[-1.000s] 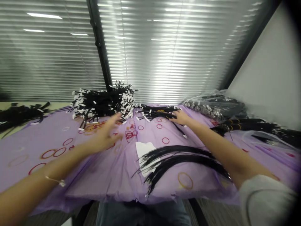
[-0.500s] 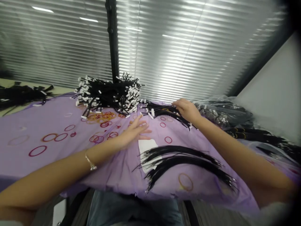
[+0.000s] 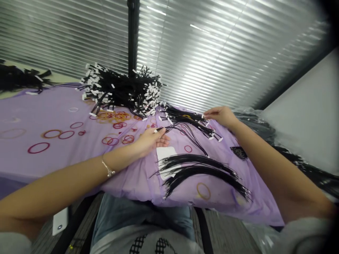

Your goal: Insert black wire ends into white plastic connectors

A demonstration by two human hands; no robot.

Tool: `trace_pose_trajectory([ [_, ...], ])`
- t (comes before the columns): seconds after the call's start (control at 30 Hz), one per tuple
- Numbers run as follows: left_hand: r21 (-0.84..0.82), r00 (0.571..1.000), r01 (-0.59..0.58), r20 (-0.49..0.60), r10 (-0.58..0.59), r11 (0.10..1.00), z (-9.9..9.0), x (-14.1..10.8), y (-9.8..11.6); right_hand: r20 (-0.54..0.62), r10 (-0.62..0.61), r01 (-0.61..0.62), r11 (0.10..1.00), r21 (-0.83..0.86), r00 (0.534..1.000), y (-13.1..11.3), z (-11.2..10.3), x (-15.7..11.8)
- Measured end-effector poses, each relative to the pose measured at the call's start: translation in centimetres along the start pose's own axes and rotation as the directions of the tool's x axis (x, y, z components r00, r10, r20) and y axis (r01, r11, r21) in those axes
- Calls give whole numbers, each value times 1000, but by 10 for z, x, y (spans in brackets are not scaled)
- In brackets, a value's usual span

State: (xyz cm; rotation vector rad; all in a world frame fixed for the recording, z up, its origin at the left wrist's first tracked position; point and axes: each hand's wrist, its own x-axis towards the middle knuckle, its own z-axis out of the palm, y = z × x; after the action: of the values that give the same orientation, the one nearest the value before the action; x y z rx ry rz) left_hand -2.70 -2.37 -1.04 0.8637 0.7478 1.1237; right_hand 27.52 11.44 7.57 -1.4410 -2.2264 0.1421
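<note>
My left hand (image 3: 152,141) pinches the white-tipped end of a few thin black cables (image 3: 189,135) between thumb and index finger. They arc to the right over the purple cloth. At the right end of a cable bundle (image 3: 182,116) with white connectors, my right hand (image 3: 221,116) has its fingertips pressed together; what lies between them is too small to make out. Closer to me, two bundles of black cables (image 3: 206,174) lie curved side by side, their left ends over a white sheet (image 3: 165,153).
A large heap of black cables with white connectors (image 3: 119,88) stands at the back left. Rubber bands (image 3: 113,115) are scattered on the purple cloth (image 3: 87,155). Clear bags (image 3: 254,118) lie at right, blinds (image 3: 201,53) behind. A white phone-like object (image 3: 60,220) is below the table's edge.
A few thin cables now stretch from my left hand, which was spread and without them before. My right hand has shifted to the bundle's right end. The view has tilted down.
</note>
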Motion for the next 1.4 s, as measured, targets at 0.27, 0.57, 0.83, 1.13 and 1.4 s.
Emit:
trace_pose_trajectory([
  [0.27, 89, 988, -42, 151, 28, 995, -1, -4, 4, 274, -394, 406, 914, 13, 877, -75, 34, -38],
  [0.57, 30, 994, -104, 38, 103, 994, 12, -8, -5, 309, -514, 599, 717, -357, 800, -89, 15, -46],
  [0.83, 293, 974, -217, 3, 226, 931, 9, -5, -16, 416, -487, 627, 704, -334, 768, -62, 36, -75],
  [1.13, 360, 961, -244, -34, 274, 900, 7, 2, -9, 190, -459, 496, 799, -340, 868, -84, 50, -107],
  [1.4, 283, 995, -64, -51, 81, 957, 3, 9, -20, 464, -614, 581, 780, 233, 638, -133, 58, -155],
])
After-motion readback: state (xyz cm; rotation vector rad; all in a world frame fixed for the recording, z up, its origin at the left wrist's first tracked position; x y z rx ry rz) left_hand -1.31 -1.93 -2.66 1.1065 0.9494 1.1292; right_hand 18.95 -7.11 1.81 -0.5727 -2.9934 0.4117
